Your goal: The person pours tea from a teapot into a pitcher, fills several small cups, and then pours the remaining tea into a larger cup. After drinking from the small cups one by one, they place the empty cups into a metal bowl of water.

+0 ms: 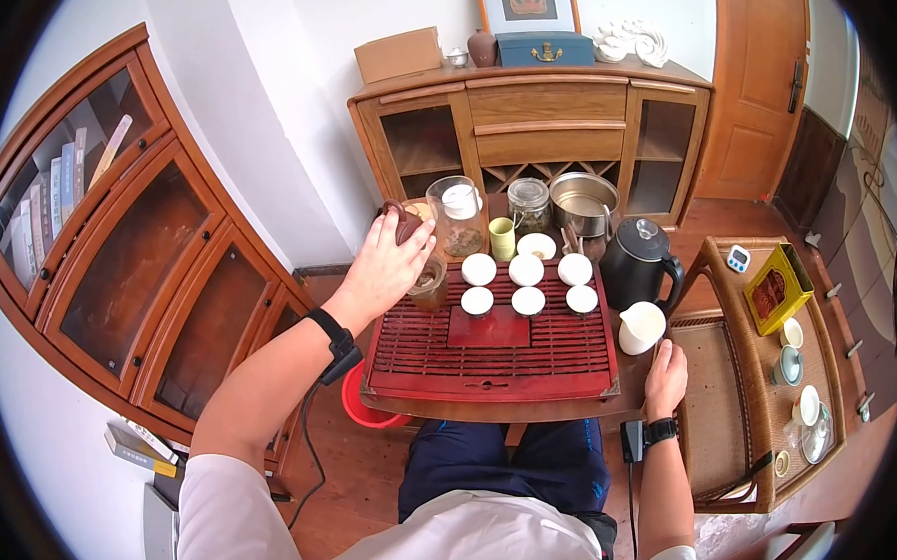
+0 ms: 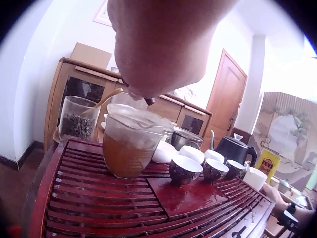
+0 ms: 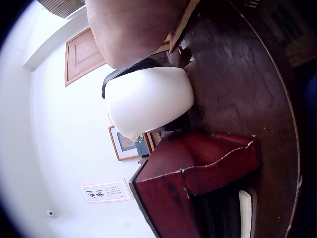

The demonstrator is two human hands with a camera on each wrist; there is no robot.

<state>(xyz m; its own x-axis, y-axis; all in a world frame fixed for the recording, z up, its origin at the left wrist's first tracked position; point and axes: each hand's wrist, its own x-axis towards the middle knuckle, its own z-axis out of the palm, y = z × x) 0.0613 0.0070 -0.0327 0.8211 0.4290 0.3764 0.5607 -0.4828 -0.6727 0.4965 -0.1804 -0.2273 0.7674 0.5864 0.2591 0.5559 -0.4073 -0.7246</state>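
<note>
My left hand grips a small brown teapot over the back left of the red slatted tea tray. In the left wrist view the hand hides most of the pot. Close below it stands a glass pitcher holding amber tea. White-lined cups with dark outsides stand in two rows on the tray. My right hand rests at the table's right edge, fingers relaxed, just beside a white spouted pitcher, which stands upright on the table.
Behind the tray are a glass container of dried leaves, a lidded jar, a green cup and a steel pot. A black kettle stands back right. To the right is a wicker cart; a red bin sits below left.
</note>
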